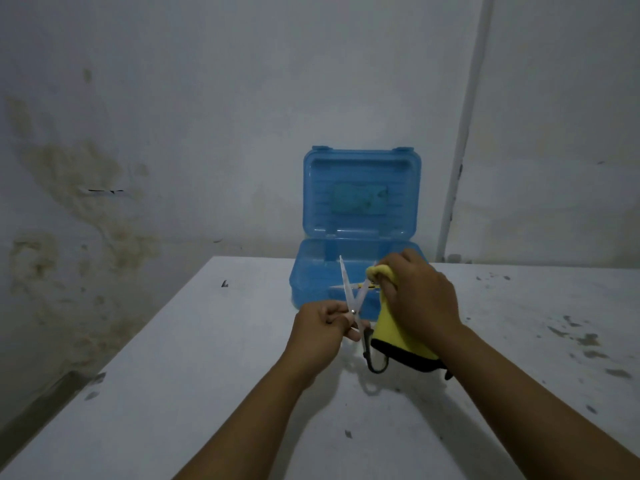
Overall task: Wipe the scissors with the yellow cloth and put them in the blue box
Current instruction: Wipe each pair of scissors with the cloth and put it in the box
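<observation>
Just in front of the open blue plastic box (360,202), the left hand (317,336) grips open silver scissors (350,296) by one handle; the right hand's (420,296) fingers (389,289) pinch the yellow cloth (393,330) around one raised blade.

left hand (320,329) grips open scissors (349,296); right hand (420,299) presses yellow cloth (391,336) on blade

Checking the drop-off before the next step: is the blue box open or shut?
Open. The blue box has its lid standing upright against the wall, its tray exposed behind the scissors.
</observation>
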